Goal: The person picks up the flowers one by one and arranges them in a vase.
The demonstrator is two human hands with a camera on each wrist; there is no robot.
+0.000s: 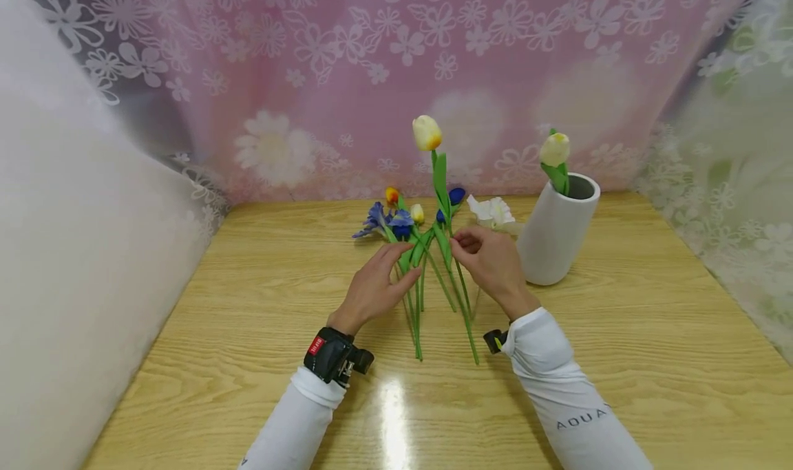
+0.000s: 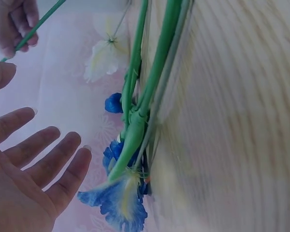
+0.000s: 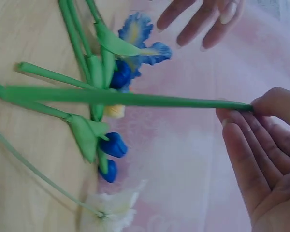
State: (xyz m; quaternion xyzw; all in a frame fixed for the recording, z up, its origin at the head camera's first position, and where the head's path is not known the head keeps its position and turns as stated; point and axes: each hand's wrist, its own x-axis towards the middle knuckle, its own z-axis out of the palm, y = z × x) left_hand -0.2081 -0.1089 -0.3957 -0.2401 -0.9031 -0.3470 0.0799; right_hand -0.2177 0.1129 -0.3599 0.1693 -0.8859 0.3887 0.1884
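Note:
In the head view my right hand (image 1: 492,260) pinches the green stem of a cream-and-yellow tulip (image 1: 427,133), whose bloom stands tall above the other flowers. The right wrist view shows thumb and fingertips closed on the green stem (image 3: 183,101). My left hand (image 1: 378,284) hovers just left of it with fingers spread and nothing in them. Below both hands lies a loose pile: a blue iris (image 1: 374,221), blue tulips (image 1: 456,195), an orange-red tulip (image 1: 392,195) and a small pale yellow tulip (image 1: 417,214). Their stems point toward me.
On the right, a tall white vase (image 1: 554,239) with a slanted mouth holds another cream tulip (image 1: 555,149). Beside it lies a white ruffled flower (image 1: 492,210). Everything rests on a wooden table (image 1: 248,360), backed by a pink floral cloth (image 1: 347,105).

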